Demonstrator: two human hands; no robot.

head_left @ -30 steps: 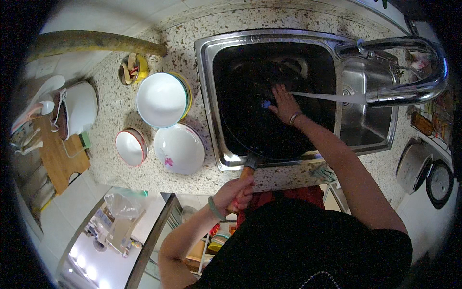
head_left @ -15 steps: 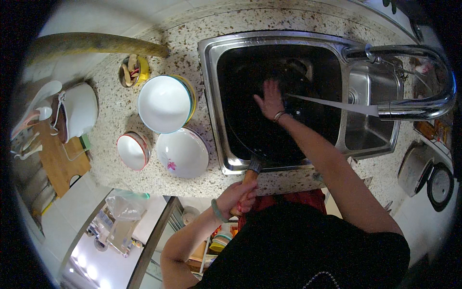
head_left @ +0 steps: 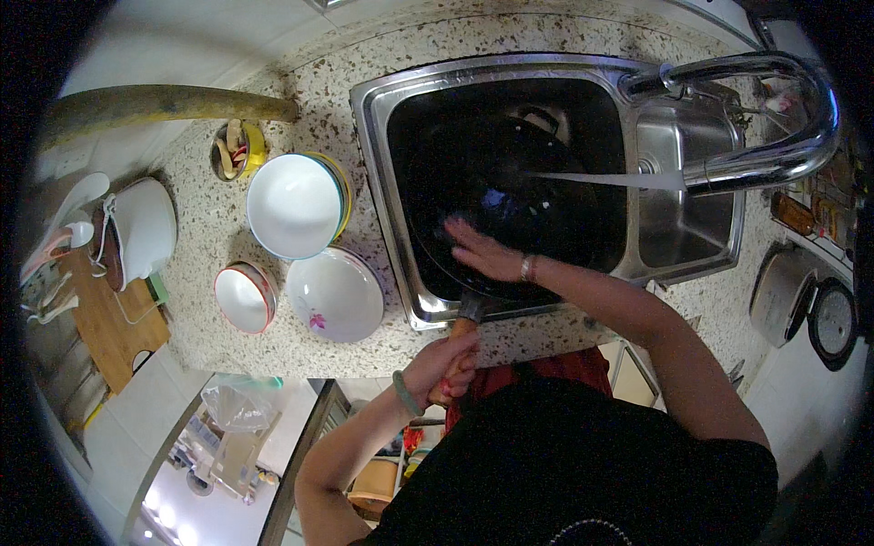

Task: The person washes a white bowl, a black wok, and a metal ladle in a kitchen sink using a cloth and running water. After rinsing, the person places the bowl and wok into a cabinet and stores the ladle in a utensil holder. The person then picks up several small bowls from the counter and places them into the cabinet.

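A large black wok (head_left: 546,214) lies in the bigger basin of the steel sink (head_left: 369,127), its wooden handle (head_left: 467,325) sticking out over the front rim. My left hand (head_left: 443,369) is wrapped round that handle. Low inside the wok, on the side near the handle, my right hand (head_left: 487,255) has its fingers stretched out; I see nothing held in it. Whether its fingertips touch the metal is hard to tell, as they are a little blurred. From the chrome faucet (head_left: 765,168), a stream of water (head_left: 610,179) runs into the wok.
Left of the sink stand stacked bowls (head_left: 293,207), a white plate (head_left: 335,296), a small red-rimmed bowl (head_left: 246,298) and a yellow-handled cup (head_left: 238,150) of scraps. A smaller basin (head_left: 687,227) is to the right. Beyond it sits a pot (head_left: 781,296).
My right hand has moved from the wok's middle toward me and left, near the handle. The wok's far side now sits higher or tilted differently. My left hand keeps its grip.
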